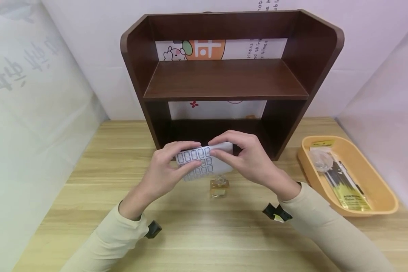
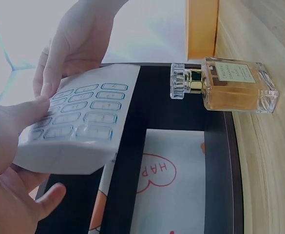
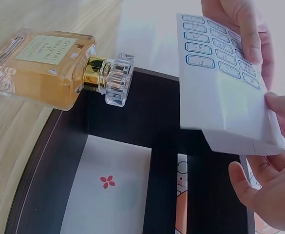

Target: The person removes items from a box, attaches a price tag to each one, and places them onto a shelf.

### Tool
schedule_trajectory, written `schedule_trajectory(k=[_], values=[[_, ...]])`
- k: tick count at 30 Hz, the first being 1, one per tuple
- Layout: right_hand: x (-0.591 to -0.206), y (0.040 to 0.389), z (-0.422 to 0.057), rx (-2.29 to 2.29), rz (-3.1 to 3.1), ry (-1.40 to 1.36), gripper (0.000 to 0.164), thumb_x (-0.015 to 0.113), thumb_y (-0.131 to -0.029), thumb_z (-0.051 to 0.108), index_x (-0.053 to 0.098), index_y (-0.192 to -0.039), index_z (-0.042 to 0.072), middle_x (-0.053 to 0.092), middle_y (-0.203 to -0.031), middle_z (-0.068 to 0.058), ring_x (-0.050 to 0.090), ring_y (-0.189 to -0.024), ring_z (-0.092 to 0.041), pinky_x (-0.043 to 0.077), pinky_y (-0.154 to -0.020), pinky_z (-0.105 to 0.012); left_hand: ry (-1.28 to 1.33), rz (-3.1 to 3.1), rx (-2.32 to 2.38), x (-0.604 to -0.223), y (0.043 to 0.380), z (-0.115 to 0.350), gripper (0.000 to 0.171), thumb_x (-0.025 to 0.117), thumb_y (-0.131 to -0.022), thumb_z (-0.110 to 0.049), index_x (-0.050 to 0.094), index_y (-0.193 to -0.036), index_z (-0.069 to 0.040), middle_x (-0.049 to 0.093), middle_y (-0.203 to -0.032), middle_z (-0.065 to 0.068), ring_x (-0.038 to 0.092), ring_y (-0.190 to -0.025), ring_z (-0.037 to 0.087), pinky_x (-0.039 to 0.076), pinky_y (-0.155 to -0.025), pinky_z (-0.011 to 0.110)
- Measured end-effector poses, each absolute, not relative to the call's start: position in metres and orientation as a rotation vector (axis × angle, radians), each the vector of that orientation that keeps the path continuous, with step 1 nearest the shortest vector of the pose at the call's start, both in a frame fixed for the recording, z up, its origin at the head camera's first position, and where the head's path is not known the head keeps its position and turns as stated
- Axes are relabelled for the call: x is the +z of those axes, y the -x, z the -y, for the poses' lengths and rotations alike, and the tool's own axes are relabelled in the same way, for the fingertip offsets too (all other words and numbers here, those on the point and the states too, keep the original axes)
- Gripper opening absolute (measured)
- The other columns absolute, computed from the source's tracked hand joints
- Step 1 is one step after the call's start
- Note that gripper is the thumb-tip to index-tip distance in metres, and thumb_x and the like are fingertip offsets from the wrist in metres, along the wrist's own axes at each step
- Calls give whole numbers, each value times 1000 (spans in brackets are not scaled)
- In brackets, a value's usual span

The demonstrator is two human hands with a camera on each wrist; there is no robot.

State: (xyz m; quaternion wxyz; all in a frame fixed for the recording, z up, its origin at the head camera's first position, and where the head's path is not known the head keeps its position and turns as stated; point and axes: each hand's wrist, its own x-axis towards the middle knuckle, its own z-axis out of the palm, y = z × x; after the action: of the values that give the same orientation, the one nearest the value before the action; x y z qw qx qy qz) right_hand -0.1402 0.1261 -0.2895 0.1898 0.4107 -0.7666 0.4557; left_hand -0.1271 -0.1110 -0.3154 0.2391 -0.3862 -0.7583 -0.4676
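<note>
A white sheet of label stickers (image 1: 204, 170) with rows of blue-outlined labels is held up between both hands, bent over along its edge in the wrist views. My left hand (image 1: 163, 168) pinches its left part, thumb over the printed side and fingers behind. From the other side my right hand (image 1: 249, 160) pinches the top edge between thumb and fingers. Below the sheet, a perfume bottle (image 1: 219, 189) with amber liquid and a clear faceted cap stands upright on the table. Its pale label (image 3: 47, 48) shows in the right wrist view. Neither hand touches the bottle.
A dark brown two-tier shelf (image 1: 226, 80) stands behind the hands on the wooden table (image 1: 204, 234). At the right, a yellow-orange basket (image 1: 382, 196) holds a packet of brushes or pens (image 1: 350, 192) and a clear round object (image 1: 321, 159). Printed white sheeting lines the walls.
</note>
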Motion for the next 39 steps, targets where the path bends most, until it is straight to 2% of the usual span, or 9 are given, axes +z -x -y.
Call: schedule_trajectory(k=[6,13,17,21,24,31,39], values=[[-290,141,-127,1280,2155,-1161,23,80,-85,3,75,-105,11,72,-98,5,63,-83,-11,53,-68,-25,1067,2049,-1295,-315,129,110,36,84,-79,0,72,-112,-4,74,-106,3,68,-92,17,56,-77,26],[-289,142,-127,1235,2115,-1195,21,80,-85,3,76,-105,10,72,-100,4,64,-89,-10,53,-73,-25,1087,2007,-1251,-315,131,110,37,85,-77,2,72,-111,-2,74,-104,4,66,-94,20,54,-80,26],[-290,141,-126,1225,2053,-1222,21,79,-84,-2,76,-103,7,72,-102,1,66,-95,-13,54,-79,-26,1079,1993,-1233,-314,132,109,37,86,-76,1,73,-110,-2,75,-102,5,66,-95,21,54,-81,26],[-290,139,-124,1233,2011,-1239,22,79,-83,-6,76,-101,5,72,-104,-2,67,-98,-16,55,-83,-27,1062,1979,-1219,-315,132,108,36,87,-75,0,73,-108,-2,75,-101,5,67,-94,22,52,-95,34],[-291,138,-124,1241,2011,-1232,21,79,-83,-6,76,-101,5,72,-104,-1,66,-98,-15,55,-81,-27,1058,1965,-1194,-315,131,108,35,87,-75,-1,74,-107,-2,75,-100,6,69,-94,22,46,-105,42],[-294,135,-123,1246,2024,-1218,20,78,-84,-4,75,-101,6,70,-105,0,65,-98,-14,54,-79,-27,1074,1945,-1155,-319,129,108,37,87,-74,-1,73,-108,-2,75,-102,7,70,-93,22,45,-106,43],[-297,136,-125,1271,2018,-1197,20,78,-84,-4,75,-101,7,70,-105,0,65,-100,-15,53,-82,-29,1077,1939,-1159,-322,132,105,36,87,-74,0,73,-108,-1,75,-103,7,70,-93,21,44,-106,44]])
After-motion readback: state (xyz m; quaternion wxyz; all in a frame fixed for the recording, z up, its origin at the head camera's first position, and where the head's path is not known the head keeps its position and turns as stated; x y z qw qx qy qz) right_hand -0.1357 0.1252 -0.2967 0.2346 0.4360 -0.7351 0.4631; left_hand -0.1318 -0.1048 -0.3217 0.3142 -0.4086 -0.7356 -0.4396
